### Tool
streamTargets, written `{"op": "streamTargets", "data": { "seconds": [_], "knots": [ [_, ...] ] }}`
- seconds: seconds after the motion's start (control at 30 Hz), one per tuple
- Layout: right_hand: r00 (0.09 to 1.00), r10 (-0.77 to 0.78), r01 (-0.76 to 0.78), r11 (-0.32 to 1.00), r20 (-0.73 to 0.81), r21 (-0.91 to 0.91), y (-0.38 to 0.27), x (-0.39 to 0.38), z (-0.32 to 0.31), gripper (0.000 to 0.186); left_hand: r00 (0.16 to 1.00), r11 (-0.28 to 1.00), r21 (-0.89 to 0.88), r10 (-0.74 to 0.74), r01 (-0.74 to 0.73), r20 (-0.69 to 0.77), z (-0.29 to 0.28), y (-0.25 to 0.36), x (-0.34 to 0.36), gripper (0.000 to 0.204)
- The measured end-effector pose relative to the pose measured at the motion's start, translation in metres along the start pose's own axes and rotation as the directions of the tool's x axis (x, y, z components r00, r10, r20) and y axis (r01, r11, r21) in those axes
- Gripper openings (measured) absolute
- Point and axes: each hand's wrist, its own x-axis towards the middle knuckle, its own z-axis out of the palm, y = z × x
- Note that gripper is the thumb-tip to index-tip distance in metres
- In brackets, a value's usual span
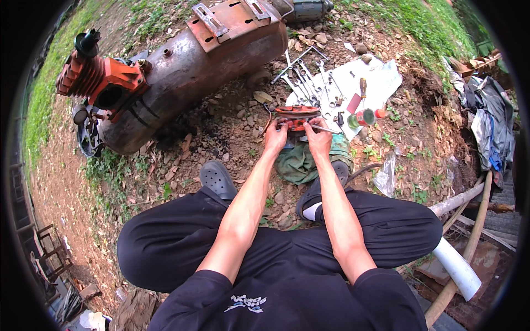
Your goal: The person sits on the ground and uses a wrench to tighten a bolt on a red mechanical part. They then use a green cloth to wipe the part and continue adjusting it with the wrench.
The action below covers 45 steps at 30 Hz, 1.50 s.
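Note:
My left hand (275,135) and my right hand (317,134) are closed on opposite sides of a round red metal part (296,112), held over a crumpled green cloth (298,163) between my feet. A thin metal tool (324,129) juts rightward from under my right fingers; its type is unclear. The underside of the part is mostly hidden. Just beyond lies a white sheet (386,77) with several wrenches (309,83), a screwdriver (362,88), a green and red container (361,118) and small dark pieces.
A rusty compressor tank (176,83) with a red pump head (102,80) lies at upper left. Tarps (486,121), wooden poles (475,237) and a white pipe (457,270) are at right. A clear plastic bag (386,179) lies on the leafy dirt. Metal scrap (52,248) sits at far left.

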Motion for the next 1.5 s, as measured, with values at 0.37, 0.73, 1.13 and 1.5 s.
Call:
{"op": "streamTargets", "data": {
  "seconds": [0.37,0.73,1.13,1.5],
  "knots": [
    [0.746,-0.662,0.636,0.683,0.063,-0.359,-0.026,-0.032,0.022,0.011,0.999,0.941,-0.337,-0.037,0.038,0.009,-0.001,-0.031,0.017,0.038],
    [0.935,-0.348,0.348,0.938,-0.073,-0.009,-0.010,-0.026,0.029,0.029,0.979,0.902,-0.385,-0.161,0.196,0.122,-0.006,-0.013,0.005,0.043],
    [0.750,-0.649,0.658,0.716,0.125,-0.232,-0.019,-0.016,0.005,0.012,0.994,0.947,-0.305,-0.104,0.104,0.018,0.005,-0.028,0.012,0.041],
    [1.000,-0.009,0.010,0.998,0.016,-0.060,-0.025,-0.021,0.008,0.029,0.978,0.939,-0.293,-0.136,0.178,0.157,0.001,-0.024,0.016,0.051]
  ]
}}
